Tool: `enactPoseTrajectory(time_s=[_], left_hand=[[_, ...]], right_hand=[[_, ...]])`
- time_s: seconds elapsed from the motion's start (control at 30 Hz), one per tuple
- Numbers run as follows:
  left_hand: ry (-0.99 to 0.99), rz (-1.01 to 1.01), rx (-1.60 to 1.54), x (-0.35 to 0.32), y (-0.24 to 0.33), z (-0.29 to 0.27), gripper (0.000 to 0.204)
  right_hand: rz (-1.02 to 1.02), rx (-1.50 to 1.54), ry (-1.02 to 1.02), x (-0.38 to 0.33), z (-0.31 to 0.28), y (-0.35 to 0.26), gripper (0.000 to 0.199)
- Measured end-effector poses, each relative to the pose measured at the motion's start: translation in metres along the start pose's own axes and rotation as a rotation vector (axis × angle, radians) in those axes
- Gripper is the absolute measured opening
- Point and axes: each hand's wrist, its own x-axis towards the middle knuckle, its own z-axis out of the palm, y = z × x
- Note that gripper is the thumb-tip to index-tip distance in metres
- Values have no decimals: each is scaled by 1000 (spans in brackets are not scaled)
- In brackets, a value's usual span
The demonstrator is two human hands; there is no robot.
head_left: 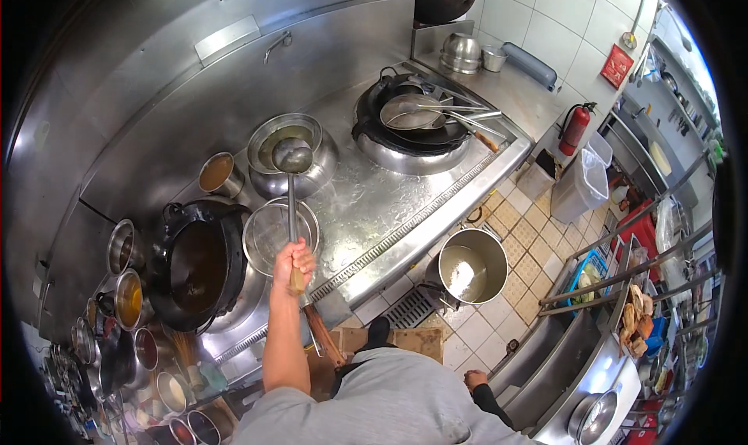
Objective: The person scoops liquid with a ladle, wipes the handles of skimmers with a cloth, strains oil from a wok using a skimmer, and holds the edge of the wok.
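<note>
At the steel cooking range (374,196), we grip the wooden end of a long ladle (292,203) with our left hand (294,264), fingers wrapped tight around the handle, while our right hand (474,379) hangs low by the hip, well away from the counter — too small in view for us to say whether it is curled or loose. The ladle's bowl reaches out ahead of the hand and sits over the steel basin (294,153) of pale liquid, the shaft crossing above a wire strainer (279,234) that rests just beside the dark wok (199,262). We judge the work to be at the dipping stage: the wok holds only a dark film and no food, a second wok (409,121) further along carries idle utensils, and a pot (471,266) waits on the tiled floor — so most of the cooking appears to lie ahead.
</note>
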Motion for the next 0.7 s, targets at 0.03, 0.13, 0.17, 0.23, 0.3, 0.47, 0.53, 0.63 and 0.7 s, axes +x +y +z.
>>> enactPoseTrajectory(time_s=[0.03, 0.13, 0.17, 0.23, 0.3, 0.47, 0.53, 0.63, 0.7], left_hand=[[29, 12, 72, -9, -5, 0, 6], [94, 2, 135, -36, -12, -10, 7], [119, -14, 166, -42, -16, -9, 7], [146, 5, 215, -49, -22, 2, 8], [221, 83, 441, -66, -22, 11, 10], [329, 212, 753, -54, -14, 34, 15], [313, 196, 860, 2, -16, 23, 17], [418, 343, 935, 14, 8, 21, 19], [468, 399, 986, 40, 20, 23, 11]], right_hand=[[4, -2, 1, 5, -1, 0, 21], [99, -20, 10, 6, 18, -23, 22], [105, -25, 11, 2, 20, -29, 22], [64, -296, -36, 13, 8, -22, 24], [125, -168, -57, 16, 19, -35, 25], [156, -106, -81, 50, -43, 4, 26], [-517, -618, -137, 66, -57, 57, 26], [159, -114, 105, 18, 43, -30, 24], [144, -157, 138, -7, 48, -50, 25]])
